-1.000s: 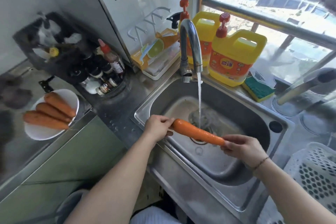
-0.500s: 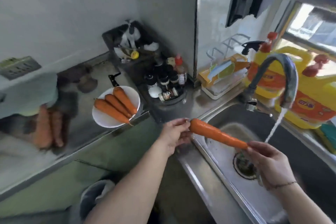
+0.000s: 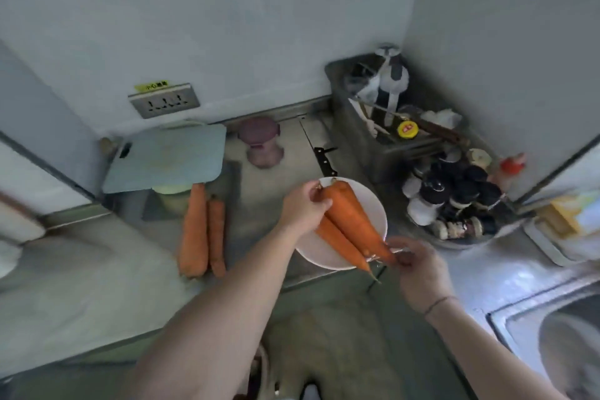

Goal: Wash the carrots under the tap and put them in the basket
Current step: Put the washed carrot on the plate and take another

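Gripping the thick end of a carrot (image 3: 352, 221) with curled left hand (image 3: 303, 209) fingers; pinching its thin tip with right hand (image 3: 418, 269) fingertips. Holding it over a plate (image 3: 376, 204), on or just above other carrots (image 3: 334, 242) lying between both hands. Lying well left of the left fingers: two carrots (image 3: 203, 230) on the counter (image 3: 97, 286).

Pale grey-blue wall (image 3: 211, 26) behind steel worktop (image 3: 81, 286), dim flat light. Wall socket (image 3: 164, 101) with yellow sticker above it. Blue cutting board (image 3: 167, 157) leaning near wall. Corner utensil rack (image 3: 373, 127), spice jars (image 3: 454, 198) beside it. Sink rim (image 3: 519, 318) at right edge.
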`<state>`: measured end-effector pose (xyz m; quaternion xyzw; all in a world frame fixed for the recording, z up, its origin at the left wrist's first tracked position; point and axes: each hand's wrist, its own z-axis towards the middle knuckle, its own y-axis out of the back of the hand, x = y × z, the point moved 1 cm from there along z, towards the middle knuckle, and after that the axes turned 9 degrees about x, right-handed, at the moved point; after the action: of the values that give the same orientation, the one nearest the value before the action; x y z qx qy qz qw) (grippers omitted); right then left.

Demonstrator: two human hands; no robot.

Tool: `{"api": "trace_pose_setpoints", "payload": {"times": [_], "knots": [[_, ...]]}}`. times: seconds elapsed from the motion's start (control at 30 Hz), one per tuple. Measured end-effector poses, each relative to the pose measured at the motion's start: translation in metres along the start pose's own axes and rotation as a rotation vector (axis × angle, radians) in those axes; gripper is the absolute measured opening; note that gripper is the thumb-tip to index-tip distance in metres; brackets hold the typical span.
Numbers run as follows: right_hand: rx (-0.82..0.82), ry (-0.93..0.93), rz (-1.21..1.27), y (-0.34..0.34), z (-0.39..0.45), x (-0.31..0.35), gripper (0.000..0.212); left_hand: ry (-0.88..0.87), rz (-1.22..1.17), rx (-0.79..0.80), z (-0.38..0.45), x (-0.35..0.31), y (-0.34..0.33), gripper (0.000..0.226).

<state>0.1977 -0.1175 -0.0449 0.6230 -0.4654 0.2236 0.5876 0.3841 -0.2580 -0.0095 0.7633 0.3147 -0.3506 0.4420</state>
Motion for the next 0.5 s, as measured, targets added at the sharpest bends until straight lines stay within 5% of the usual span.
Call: {"api": "trace_pose_setpoints", "payload": {"times": [0.17, 0.5], "knots": [[-0.032, 0.040, -0.232, -0.014, 0.033, 0.012, 0.026, 0.020, 0.234, 0.033, 0.048, 0.001, -0.002, 0.057], [0.231, 0.041, -0.597, -0.013, 0.044, 0.017, 0.039, -0.012, 0.340, 0.004, 0.062, 0.004, -0.002, 0.061]]}}
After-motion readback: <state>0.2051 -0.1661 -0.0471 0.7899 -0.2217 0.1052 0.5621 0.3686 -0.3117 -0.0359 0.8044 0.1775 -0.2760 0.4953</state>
